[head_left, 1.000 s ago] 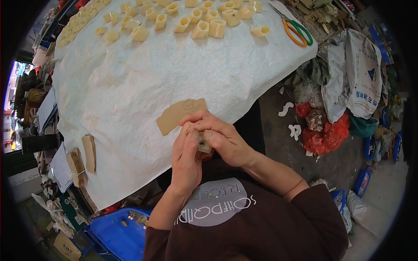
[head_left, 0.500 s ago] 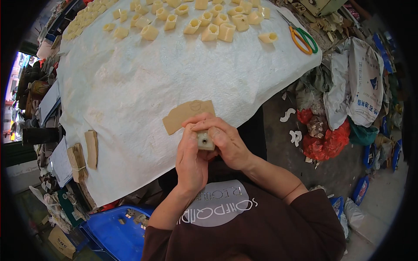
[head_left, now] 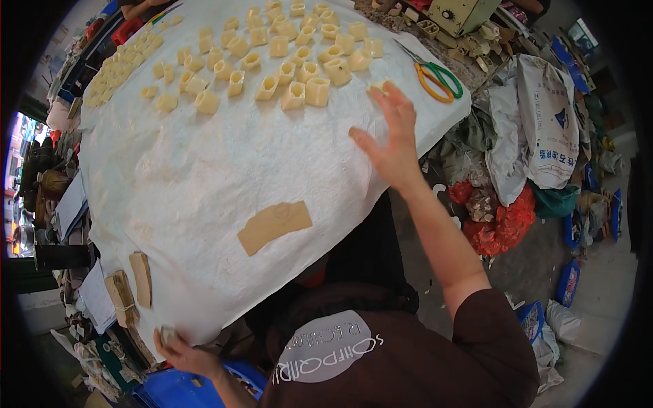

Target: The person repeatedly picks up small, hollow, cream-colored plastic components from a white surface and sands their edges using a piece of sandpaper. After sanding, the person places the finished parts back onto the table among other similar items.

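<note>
My left hand [head_left: 185,355] is at the lower left, above the rim of a blue bin [head_left: 153,389], its fingers around a small pale block [head_left: 168,334] that is partly hidden and smeared by motion. On the far right of the white sheet, my right hand [head_left: 396,132] reaches out with thumb and fingers apart. Its fingertips touch or hover over a pale yellow hollow piece [head_left: 378,88], mostly covered by them. Several more yellow hollow pieces [head_left: 317,91] stand and lie to its left. Nearer my body, a curved brown cardboard piece [head_left: 275,227] lies flat on the sheet.
Scissors [head_left: 435,80] with orange and green handles lie at the sheet's right edge. Two cardboard bundles [head_left: 122,299] sit at the left edge. White sacks [head_left: 544,126] and a red bag [head_left: 510,224] stand on the floor at right. Another person's arm [head_left: 141,9] shows far left.
My hands have parted from around the block. The left went down and left with it; the right stretched far right to a yellow piece. The view has shifted, so the sheet sits lower.
</note>
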### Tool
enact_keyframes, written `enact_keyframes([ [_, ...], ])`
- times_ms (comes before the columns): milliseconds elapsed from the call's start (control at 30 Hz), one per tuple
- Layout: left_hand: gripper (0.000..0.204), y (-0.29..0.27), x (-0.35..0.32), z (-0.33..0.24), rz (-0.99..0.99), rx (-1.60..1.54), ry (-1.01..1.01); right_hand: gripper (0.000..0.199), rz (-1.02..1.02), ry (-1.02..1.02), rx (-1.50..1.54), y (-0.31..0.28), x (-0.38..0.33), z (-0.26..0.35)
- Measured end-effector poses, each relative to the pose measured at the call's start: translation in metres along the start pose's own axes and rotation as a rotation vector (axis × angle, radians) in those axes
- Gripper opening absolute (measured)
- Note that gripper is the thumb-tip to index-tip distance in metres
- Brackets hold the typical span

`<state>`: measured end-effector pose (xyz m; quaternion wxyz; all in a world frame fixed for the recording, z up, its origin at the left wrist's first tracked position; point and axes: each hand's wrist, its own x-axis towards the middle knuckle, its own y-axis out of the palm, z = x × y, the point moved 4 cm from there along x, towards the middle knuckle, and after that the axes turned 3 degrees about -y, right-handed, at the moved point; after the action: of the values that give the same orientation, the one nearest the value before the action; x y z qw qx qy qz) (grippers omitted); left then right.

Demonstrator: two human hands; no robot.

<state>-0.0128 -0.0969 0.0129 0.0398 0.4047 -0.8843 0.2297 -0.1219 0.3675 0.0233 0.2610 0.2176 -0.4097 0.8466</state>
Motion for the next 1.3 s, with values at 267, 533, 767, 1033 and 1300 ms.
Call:
enact_keyframes([
  [267, 0.038, -0.138, -0.002, 0.166, 0.026, 1.048, -0.211, 0.062, 0.112, 0.045, -0.426, 0.015, 0.058, -0.054],
  [533, 0.055, -0.172, -0.032, 0.253, 0.098, 1.619, -0.475, 0.061, 0.281, 0.195, -0.535, 0.037, 0.103, -0.069],
  [767, 0.072, -0.193, 0.004, 0.221, -0.472, 1.539, 0.032, 0.069, 0.406, 0.335, -0.505, 0.045, 0.13, -0.07],
  [1033, 0.043, 0.066, 0.06, -0.086, 0.227, 0.054, 0.759, 0.091, 0.696, 0.366, -0.582, 0.057, 0.16, -0.077],
  [1300, 0.082, 0.294, -0.042, -0.216, 0.992, 0.258, 1.135, 0.082, 0.652, 0.32, -0.565, 0.053, 0.156, -0.077],
])
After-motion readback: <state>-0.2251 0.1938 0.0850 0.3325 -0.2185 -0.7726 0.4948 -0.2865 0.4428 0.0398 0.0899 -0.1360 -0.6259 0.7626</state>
